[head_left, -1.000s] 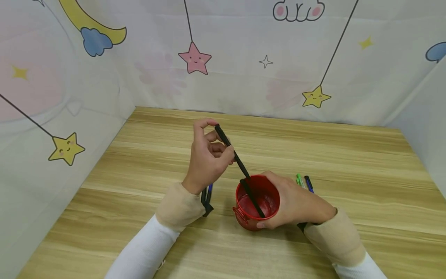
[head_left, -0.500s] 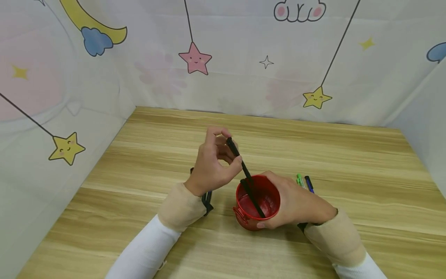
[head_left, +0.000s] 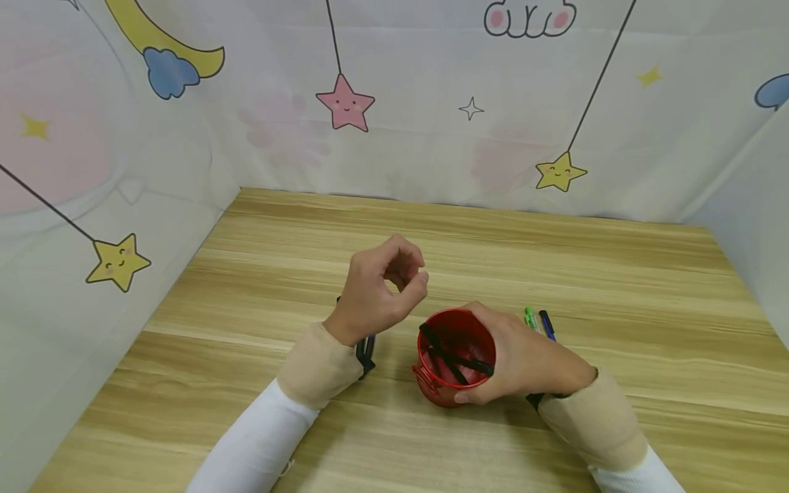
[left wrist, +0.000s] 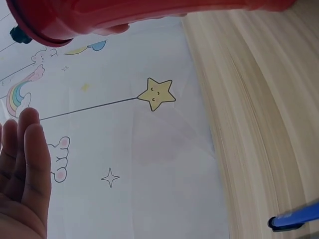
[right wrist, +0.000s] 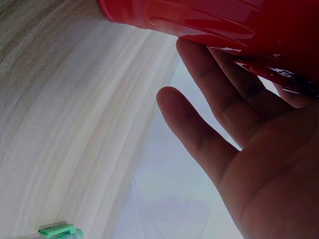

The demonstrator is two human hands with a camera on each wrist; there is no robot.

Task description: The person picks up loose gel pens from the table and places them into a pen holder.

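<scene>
A small red bucket stands on the table with its open top toward me. My right hand grips its right side, thumb at the front. In the right wrist view, fingertips touch the red wall. Two black pens lean crossed inside, one black pen with its capped end on the left rim. Just up and left of the bucket hovers my left hand, fingers loosely bent, thumb and index apart, holding nothing. Its fingers look relaxed in the left wrist view.
Several pens lie partly hidden under my left wrist. Past my right hand, a green pen and a blue pen lie on the wooden table. A patterned cloth hangs behind the table.
My left hand lowered a black pen into the bucket and let it go. That pen now lies across the other black pen inside. The right hand has stayed on the bucket.
</scene>
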